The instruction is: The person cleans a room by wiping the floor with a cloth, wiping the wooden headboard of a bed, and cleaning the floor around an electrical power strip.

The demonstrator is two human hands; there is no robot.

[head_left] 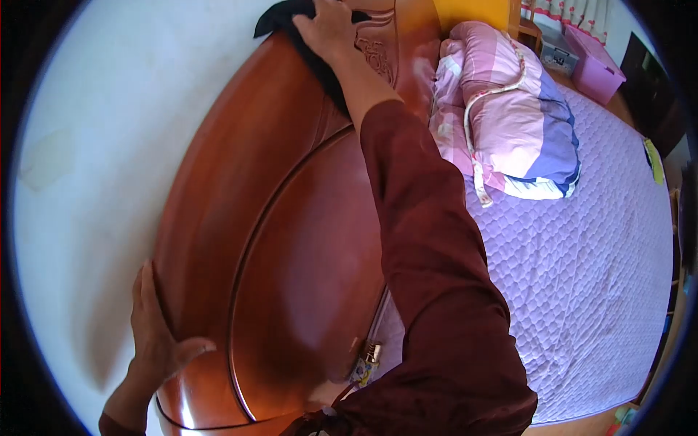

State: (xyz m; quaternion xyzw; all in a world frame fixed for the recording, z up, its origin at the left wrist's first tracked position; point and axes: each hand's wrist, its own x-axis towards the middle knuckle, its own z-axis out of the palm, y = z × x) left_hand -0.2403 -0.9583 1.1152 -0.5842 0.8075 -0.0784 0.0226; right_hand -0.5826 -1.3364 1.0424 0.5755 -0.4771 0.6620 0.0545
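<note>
A curved, polished red-brown wooden headboard (313, 269) fills the middle of the view, with a carved pattern near its top. My right hand (327, 29) is at the top, pressing a black cloth (323, 73) on the headboard's upper edge; the cloth hangs down over the wood. At the lower left, my left hand (161, 345) rests on the headboard's outer edge, fingers stretched along the rim and thumb apart on the wood. Nothing shows in it.
A white wall (87, 189) runs along the left. On the right is a bed with a quilted lilac cover (582, 269), bearing a folded pink and blue quilt (509, 116). A pink box (596, 65) and a grey box (558, 54) stand at the upper right.
</note>
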